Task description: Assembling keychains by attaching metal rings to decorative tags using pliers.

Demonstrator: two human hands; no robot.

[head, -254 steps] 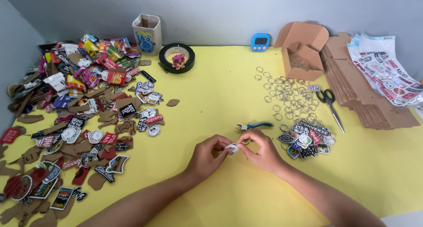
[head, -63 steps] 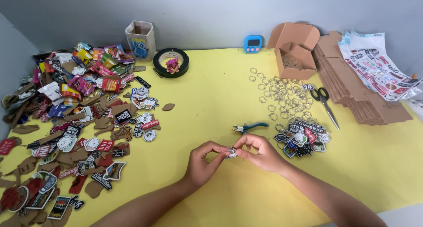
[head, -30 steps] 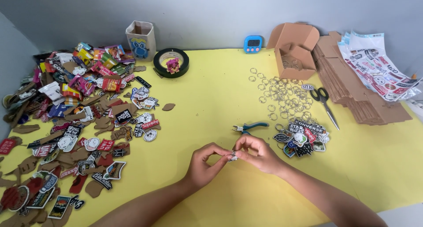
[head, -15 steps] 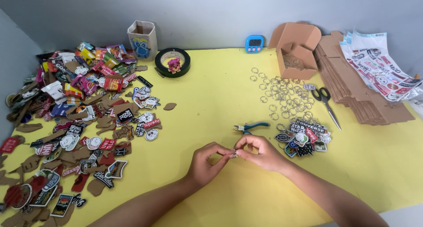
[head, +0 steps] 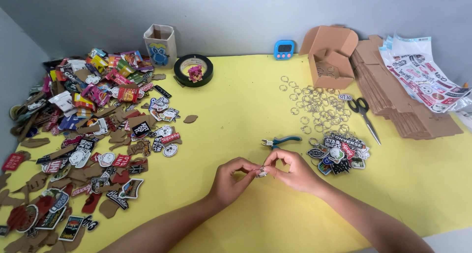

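My left hand (head: 231, 179) and my right hand (head: 291, 170) meet over the yellow table (head: 236, 100), fingertips pinched together on a small keychain charm with a metal ring (head: 261, 172). Most of the charm is hidden by my fingers. Blue-handled pliers (head: 280, 142) lie just beyond my hands. A small heap of finished charms (head: 340, 153) sits right of my right hand. Loose metal key rings (head: 314, 104) are scattered farther back.
A large spread of colourful charms and brown backings (head: 83, 135) covers the left side. At the back stand a paper cup (head: 160, 45), a tape roll (head: 194, 70), a blue timer (head: 284, 49) and an open cardboard box (head: 330, 56). Scissors (head: 364, 114), flat cardboard (head: 398, 100) and sticker sheets (head: 423, 73) lie right.
My hands have stayed in the same spot, with only small finger movements on the charm and ring. Nothing else on the table has moved.
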